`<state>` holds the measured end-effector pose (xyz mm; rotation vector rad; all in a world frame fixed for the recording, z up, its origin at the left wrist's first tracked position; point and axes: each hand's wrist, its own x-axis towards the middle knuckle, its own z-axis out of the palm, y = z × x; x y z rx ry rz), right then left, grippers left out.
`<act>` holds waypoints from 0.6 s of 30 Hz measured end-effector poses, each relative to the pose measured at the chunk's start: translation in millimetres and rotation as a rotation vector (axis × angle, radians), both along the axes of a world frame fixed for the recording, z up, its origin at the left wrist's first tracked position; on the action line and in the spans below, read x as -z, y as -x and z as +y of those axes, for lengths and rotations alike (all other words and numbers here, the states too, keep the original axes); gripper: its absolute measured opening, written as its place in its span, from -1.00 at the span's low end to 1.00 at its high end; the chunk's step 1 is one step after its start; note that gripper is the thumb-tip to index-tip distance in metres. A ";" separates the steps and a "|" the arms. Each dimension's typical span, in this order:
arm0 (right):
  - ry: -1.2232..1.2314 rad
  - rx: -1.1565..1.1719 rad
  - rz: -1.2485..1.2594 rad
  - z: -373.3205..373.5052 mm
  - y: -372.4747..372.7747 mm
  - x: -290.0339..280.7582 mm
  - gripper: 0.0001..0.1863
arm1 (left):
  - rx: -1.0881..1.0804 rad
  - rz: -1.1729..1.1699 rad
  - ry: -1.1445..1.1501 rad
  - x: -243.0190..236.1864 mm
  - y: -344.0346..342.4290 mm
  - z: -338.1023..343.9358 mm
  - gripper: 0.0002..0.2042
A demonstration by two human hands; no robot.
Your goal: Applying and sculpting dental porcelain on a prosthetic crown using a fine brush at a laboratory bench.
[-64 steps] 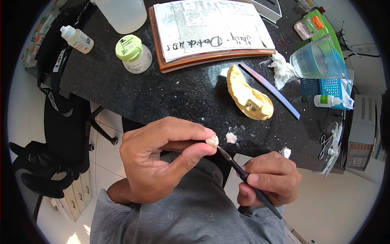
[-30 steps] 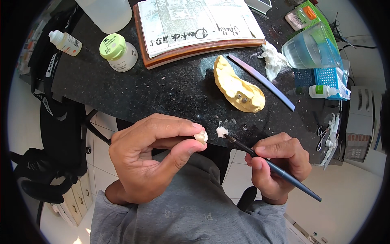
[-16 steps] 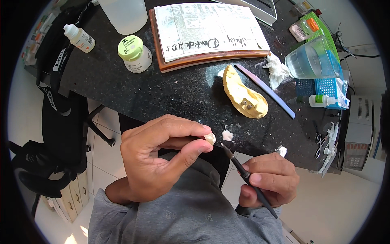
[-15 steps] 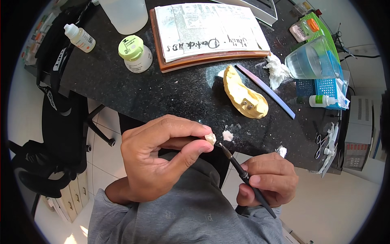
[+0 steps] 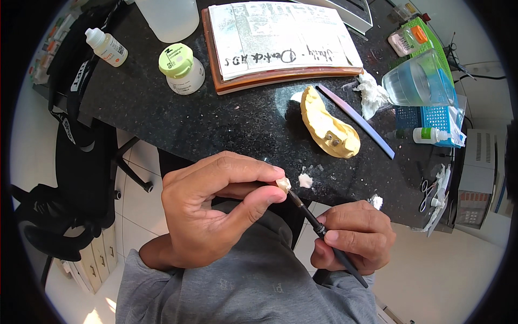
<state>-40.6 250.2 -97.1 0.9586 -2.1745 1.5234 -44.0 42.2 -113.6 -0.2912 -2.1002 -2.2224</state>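
Between thumb and forefinger, my left hand pinches a small off-white dental crown. My right hand grips a slim black brush like a pen. Its narrow tip meets, or nearly meets, the crown's right side; the very end is hard to make out. Beyond the hands lies a yellow plaster dental model with two small grey posts near its right end. A small white lump rests on the black counter just right of the crown.
A brown-framed paper-topped pad lies at the back. Left of it stand a green-lidded jar and a dropper bottle. Rightward are a pink-blue nail file, crumpled tissue, a water glass, a blue basket and scissors.
The brush has moved slightly left and up, bringing its tip from just short of the crown to its edge. My left hand keeps its pinch, and the crown appears slightly turned.
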 end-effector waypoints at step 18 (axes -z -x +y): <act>-0.017 -0.014 0.005 1.7 0.2 -0.6 -0.70 | 0.014 0.007 0.015 -0.6 0.5 -1.5 -0.83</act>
